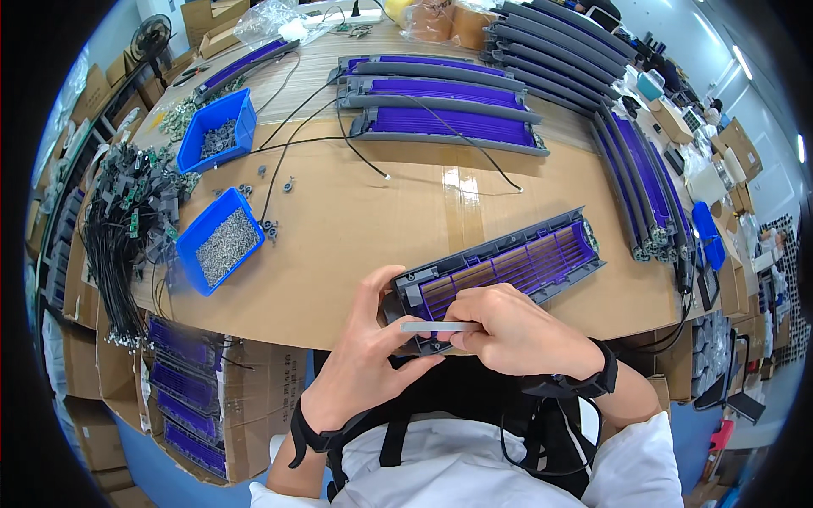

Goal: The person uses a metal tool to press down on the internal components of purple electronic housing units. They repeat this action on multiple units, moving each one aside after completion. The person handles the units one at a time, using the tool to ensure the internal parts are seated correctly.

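A long dark-grey housing with a purple slatted insert (542, 256) lies tilted on the cardboard-covered table, its near left end close to my body. My left hand (362, 351) is closed around that end, index finger along the far edge and thumb on the near side. A slim flat grey metal tool (436, 326) is pinched in my right hand (527, 330) above the same end. Its left tip reaches toward my left fingers. My fingers hide the spot beneath it, and I cannot make out the tool's exact kind.
Left of the housing sit a blue bin of small screws (227, 245) and a blue bin of dark parts (218, 140). A bundle of black cables (118, 245) hangs at the left edge. Similar purple housings (449, 124) lie behind, with more housings stacked right (639, 173).
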`<state>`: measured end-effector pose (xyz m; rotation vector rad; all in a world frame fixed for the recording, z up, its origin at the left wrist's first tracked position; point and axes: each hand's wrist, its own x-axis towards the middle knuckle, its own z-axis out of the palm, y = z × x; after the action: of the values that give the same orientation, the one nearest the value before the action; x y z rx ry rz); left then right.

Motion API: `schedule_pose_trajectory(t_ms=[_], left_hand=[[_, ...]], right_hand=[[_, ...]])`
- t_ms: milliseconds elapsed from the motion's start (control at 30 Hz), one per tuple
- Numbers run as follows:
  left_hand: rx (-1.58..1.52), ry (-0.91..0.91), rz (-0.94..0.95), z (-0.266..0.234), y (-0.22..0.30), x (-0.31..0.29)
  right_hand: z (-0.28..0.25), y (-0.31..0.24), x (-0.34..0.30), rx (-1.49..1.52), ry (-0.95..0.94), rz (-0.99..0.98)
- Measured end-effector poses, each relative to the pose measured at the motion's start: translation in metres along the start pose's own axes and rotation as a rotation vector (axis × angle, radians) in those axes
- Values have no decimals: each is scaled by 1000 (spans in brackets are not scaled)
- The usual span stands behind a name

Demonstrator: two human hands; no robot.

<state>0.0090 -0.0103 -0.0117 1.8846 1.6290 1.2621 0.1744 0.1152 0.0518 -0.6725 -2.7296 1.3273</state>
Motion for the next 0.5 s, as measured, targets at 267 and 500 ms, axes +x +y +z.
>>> schedule_pose_trajectory(t_ms=[267,500], left_hand=[[17,-18,20,-4,2,2],[31,-57,-28,-8,6,4]], right_hand=[[0,-1,-4,-326,32,-158],[-14,14,2,-585,-37,-540]])
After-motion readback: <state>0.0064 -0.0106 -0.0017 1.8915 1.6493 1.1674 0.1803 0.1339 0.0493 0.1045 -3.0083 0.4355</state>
